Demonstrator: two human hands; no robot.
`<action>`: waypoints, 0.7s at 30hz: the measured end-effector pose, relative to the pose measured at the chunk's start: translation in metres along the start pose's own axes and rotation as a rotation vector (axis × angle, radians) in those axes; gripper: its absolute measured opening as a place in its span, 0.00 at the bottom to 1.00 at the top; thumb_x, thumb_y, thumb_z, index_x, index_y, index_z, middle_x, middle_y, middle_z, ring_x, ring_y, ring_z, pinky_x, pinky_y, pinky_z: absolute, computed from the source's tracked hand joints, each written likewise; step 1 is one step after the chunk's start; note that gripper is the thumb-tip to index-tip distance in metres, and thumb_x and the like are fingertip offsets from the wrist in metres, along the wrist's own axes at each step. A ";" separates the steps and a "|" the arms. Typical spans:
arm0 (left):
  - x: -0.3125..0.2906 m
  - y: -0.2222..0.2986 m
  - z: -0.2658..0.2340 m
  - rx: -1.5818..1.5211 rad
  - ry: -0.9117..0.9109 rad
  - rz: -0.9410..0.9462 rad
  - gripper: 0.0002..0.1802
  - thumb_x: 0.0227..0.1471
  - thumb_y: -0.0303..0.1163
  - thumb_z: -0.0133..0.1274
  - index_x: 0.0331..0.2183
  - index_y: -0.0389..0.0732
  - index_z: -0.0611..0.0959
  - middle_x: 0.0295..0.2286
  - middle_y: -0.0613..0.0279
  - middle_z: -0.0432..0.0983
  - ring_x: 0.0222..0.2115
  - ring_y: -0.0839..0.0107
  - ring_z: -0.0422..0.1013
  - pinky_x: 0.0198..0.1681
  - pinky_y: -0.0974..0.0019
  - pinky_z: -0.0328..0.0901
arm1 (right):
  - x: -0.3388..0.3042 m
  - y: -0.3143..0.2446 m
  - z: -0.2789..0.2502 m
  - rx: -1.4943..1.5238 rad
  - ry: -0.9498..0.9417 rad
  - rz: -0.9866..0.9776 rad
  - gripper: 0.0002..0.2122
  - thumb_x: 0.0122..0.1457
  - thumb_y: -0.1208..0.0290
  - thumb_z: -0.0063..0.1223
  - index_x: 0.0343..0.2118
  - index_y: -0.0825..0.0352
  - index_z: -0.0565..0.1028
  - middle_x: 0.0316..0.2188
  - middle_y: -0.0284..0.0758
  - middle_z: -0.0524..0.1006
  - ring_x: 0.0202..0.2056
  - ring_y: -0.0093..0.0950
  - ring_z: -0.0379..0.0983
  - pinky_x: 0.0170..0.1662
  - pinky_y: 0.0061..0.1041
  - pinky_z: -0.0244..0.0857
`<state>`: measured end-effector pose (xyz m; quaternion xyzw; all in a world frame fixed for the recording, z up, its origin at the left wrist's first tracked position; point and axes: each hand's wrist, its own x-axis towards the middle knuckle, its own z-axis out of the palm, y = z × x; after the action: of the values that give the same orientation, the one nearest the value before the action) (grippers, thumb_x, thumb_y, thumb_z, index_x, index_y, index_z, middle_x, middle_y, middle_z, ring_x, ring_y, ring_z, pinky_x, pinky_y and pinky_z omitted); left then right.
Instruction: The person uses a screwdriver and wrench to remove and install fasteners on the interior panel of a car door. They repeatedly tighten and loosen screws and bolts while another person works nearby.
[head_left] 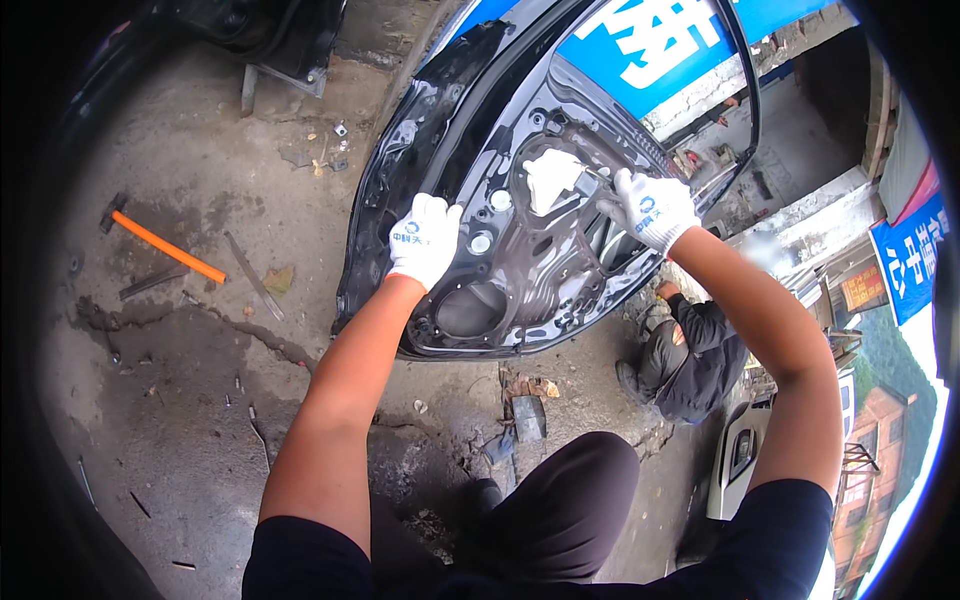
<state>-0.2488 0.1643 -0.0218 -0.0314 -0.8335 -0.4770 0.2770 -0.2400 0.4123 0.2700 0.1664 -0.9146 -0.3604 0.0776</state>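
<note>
Two gloved hands: both wear white knitted gloves and reach from the near side to a car door, forearms bare below dark short sleeves.
Left hand (422, 240): on the left part of the door, fingers bent and close together; cannot tell whether they pinch its raised ridge or only rest on it.
Right hand (655, 212): at the right part of the door, fingers bent; something dark lies by the fingertips, and cannot tell whether they pinch it.
Car door (535, 250): black, in the far middle, inner side showing, window frame toward the far right.
Round hole (472, 310): in the near left part of the door.
White patch (550, 178): on the door between the hands, nearer the right one.
Hammer (170, 246): orange handle, on the ground well to the left.
Metal strip (254, 276): flat, on the ground just right of the hammer.
Other person (700, 355): crouched in dark clothes, right of the door.
White car (738, 455): at right, partly hidden.
Blue banner (640, 75): beyond the door.
</note>
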 end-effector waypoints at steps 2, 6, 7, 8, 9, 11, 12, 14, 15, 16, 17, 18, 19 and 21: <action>0.000 0.000 0.000 0.035 -0.004 0.009 0.18 0.70 0.45 0.48 0.38 0.41 0.81 0.41 0.46 0.74 0.40 0.43 0.76 0.45 0.45 0.70 | 0.000 -0.001 -0.002 0.163 0.095 0.037 0.30 0.68 0.36 0.48 0.39 0.66 0.79 0.31 0.46 0.84 0.35 0.46 0.84 0.40 0.43 0.76; 0.000 0.000 0.000 0.044 -0.008 0.021 0.18 0.70 0.45 0.48 0.38 0.40 0.81 0.42 0.46 0.74 0.40 0.43 0.77 0.45 0.45 0.71 | 0.005 -0.008 -0.006 0.758 -0.032 0.346 0.34 0.65 0.33 0.49 0.46 0.70 0.77 0.34 0.48 0.85 0.37 0.46 0.85 0.42 0.43 0.76; 0.000 0.000 0.000 0.044 0.002 0.011 0.18 0.69 0.45 0.49 0.38 0.40 0.81 0.41 0.45 0.74 0.40 0.43 0.77 0.45 0.45 0.71 | 0.004 -0.011 -0.007 0.510 0.072 0.215 0.34 0.66 0.35 0.49 0.45 0.71 0.77 0.34 0.48 0.85 0.37 0.46 0.85 0.41 0.44 0.77; 0.000 0.001 -0.001 0.038 0.001 -0.002 0.18 0.69 0.45 0.49 0.38 0.40 0.81 0.41 0.45 0.74 0.40 0.43 0.77 0.45 0.45 0.71 | 0.002 -0.015 -0.005 0.276 0.135 0.082 0.34 0.66 0.36 0.49 0.45 0.72 0.76 0.35 0.48 0.85 0.37 0.46 0.85 0.41 0.45 0.77; -0.001 0.001 -0.001 0.024 0.006 -0.010 0.17 0.69 0.45 0.50 0.38 0.40 0.81 0.41 0.45 0.74 0.40 0.42 0.77 0.45 0.45 0.70 | -0.002 -0.015 -0.006 0.101 -0.037 -0.004 0.32 0.67 0.40 0.50 0.52 0.72 0.74 0.36 0.47 0.85 0.38 0.46 0.85 0.40 0.46 0.77; -0.001 0.001 -0.002 -0.030 -0.005 -0.040 0.17 0.68 0.45 0.50 0.38 0.40 0.81 0.41 0.45 0.75 0.40 0.42 0.77 0.45 0.45 0.70 | -0.007 -0.014 -0.004 -0.054 -0.131 0.001 0.33 0.68 0.42 0.51 0.60 0.71 0.70 0.41 0.48 0.84 0.40 0.47 0.84 0.44 0.45 0.77; -0.001 0.001 -0.002 -0.037 -0.004 -0.020 0.17 0.68 0.45 0.51 0.39 0.40 0.81 0.40 0.45 0.75 0.40 0.42 0.77 0.45 0.45 0.70 | -0.008 -0.011 -0.004 -0.065 -0.072 -0.029 0.34 0.68 0.42 0.51 0.62 0.71 0.69 0.41 0.48 0.84 0.40 0.48 0.84 0.44 0.45 0.77; -0.001 0.001 -0.001 0.034 0.015 0.084 0.17 0.68 0.45 0.51 0.39 0.40 0.81 0.41 0.45 0.75 0.40 0.42 0.77 0.44 0.45 0.70 | -0.005 -0.005 -0.003 0.190 -0.049 0.083 0.32 0.71 0.42 0.46 0.61 0.71 0.70 0.37 0.45 0.83 0.34 0.41 0.83 0.39 0.41 0.77; -0.001 0.000 -0.001 0.033 0.024 0.059 0.17 0.68 0.45 0.51 0.39 0.40 0.81 0.41 0.45 0.75 0.40 0.42 0.77 0.44 0.45 0.70 | 0.000 -0.002 -0.003 0.443 -0.023 0.208 0.32 0.71 0.41 0.45 0.59 0.70 0.72 0.35 0.44 0.83 0.29 0.37 0.82 0.34 0.38 0.76; 0.000 0.000 -0.001 0.034 0.028 0.034 0.17 0.68 0.45 0.51 0.38 0.40 0.81 0.41 0.45 0.75 0.40 0.43 0.77 0.44 0.45 0.70 | 0.003 0.006 -0.005 1.124 -0.263 0.330 0.30 0.70 0.38 0.44 0.52 0.67 0.75 0.33 0.41 0.81 0.22 0.29 0.74 0.27 0.31 0.70; 0.000 0.000 0.000 0.029 0.015 0.008 0.17 0.68 0.45 0.51 0.38 0.40 0.81 0.41 0.46 0.75 0.40 0.43 0.77 0.44 0.45 0.70 | 0.006 0.009 -0.006 1.775 -0.488 0.748 0.30 0.70 0.36 0.42 0.45 0.65 0.78 0.31 0.38 0.79 0.16 0.21 0.66 0.19 0.24 0.64; 0.000 -0.001 0.000 0.038 0.029 0.018 0.17 0.68 0.45 0.51 0.38 0.40 0.81 0.41 0.46 0.75 0.40 0.43 0.77 0.44 0.45 0.70 | 0.009 0.011 -0.005 1.772 -0.524 0.684 0.31 0.69 0.35 0.43 0.42 0.65 0.79 0.29 0.38 0.79 0.15 0.21 0.66 0.19 0.25 0.63; 0.000 -0.001 0.000 0.038 0.019 0.028 0.18 0.68 0.45 0.51 0.38 0.40 0.81 0.41 0.46 0.75 0.39 0.44 0.77 0.44 0.45 0.70 | 0.009 0.011 -0.005 1.731 -0.517 0.666 0.32 0.67 0.33 0.45 0.39 0.65 0.79 0.28 0.38 0.78 0.15 0.22 0.65 0.19 0.25 0.62; -0.001 -0.003 0.001 0.053 0.033 0.044 0.17 0.69 0.45 0.50 0.38 0.40 0.81 0.41 0.47 0.74 0.39 0.44 0.77 0.44 0.45 0.70 | 0.006 0.008 -0.004 1.059 -0.227 0.466 0.32 0.66 0.33 0.49 0.39 0.67 0.80 0.28 0.39 0.81 0.21 0.34 0.76 0.28 0.36 0.72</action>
<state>-0.2495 0.1642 -0.0248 -0.0345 -0.8404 -0.4487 0.3021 -0.2467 0.4133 0.2787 -0.0627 -0.9850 0.1562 -0.0374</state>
